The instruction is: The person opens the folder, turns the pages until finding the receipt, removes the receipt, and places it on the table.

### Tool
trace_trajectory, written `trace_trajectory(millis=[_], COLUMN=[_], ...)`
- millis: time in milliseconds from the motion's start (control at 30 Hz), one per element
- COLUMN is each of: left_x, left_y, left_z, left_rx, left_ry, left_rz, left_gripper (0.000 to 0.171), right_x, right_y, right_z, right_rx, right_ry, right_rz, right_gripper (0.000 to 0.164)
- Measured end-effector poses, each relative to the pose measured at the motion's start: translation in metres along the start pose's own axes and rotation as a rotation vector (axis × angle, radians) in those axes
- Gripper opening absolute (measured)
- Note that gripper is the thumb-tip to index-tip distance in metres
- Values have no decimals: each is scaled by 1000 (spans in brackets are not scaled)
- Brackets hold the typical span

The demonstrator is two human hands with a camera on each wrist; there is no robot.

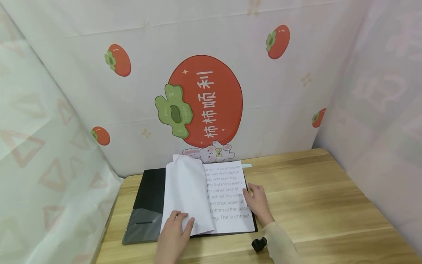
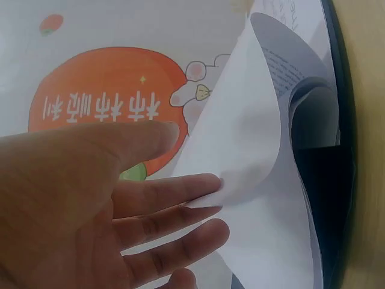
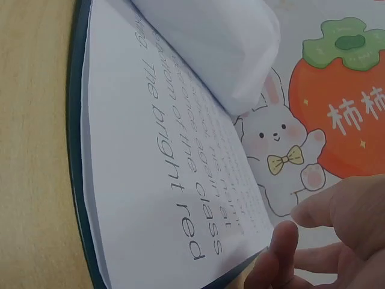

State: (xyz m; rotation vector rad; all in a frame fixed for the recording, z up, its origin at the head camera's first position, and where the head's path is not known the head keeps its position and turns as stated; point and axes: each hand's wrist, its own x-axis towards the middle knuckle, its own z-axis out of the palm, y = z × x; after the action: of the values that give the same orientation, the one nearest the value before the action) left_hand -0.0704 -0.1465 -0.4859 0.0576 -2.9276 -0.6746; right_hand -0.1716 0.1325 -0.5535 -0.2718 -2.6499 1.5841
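Note:
An opened black folder (image 1: pixel 150 189) lies on the wooden table, with white printed sheets on its right side. One blank-faced sheet (image 1: pixel 188 194) is bent over to the left and bulges up, partly covering the large-print page (image 1: pixel 227 205). My left hand (image 1: pixel 174 233) is at that sheet's lower left, fingers nearly straight; in the left wrist view the fingertips (image 2: pixel 213 180) meet the paper. At the folder's right edge is my right hand (image 1: pixel 258 201), its thumb and fingers apart beside the page margin, as the right wrist view also shows.
The wooden table (image 1: pixel 329 205) stretches to the right of the folder. A pale blue tab (image 1: pixel 246 165) sticks out at the page's top right. A small black device (image 1: pixel 259 244) sits by the right wrist. Persimmon-print cloth (image 1: pixel 280 110) stands behind and along both sides.

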Motion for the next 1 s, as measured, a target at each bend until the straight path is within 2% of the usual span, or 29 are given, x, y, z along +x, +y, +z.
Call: trace_trajectory(millis=[167,433,733,1000], left_x=[3,4,6,8], left_y=[-13,-28,-41,-45], left_z=[-2,1,6,5], left_rx=[-9,-18,-30,-23], left_ry=[-1,-33,-67,-122], left_rz=[-42,-58,-66,-121], left_gripper=[33,37,39,46], right_x=[-1,-1,2,1], right_y=[3,3,8,8], right_z=[-1,-1,-4,-6], right_rx=[-6,-7,121,134], right_ry=[-35,-65,-103,-120], right_rz=[35,42,138,138], right_gripper=[52,50,52,50])
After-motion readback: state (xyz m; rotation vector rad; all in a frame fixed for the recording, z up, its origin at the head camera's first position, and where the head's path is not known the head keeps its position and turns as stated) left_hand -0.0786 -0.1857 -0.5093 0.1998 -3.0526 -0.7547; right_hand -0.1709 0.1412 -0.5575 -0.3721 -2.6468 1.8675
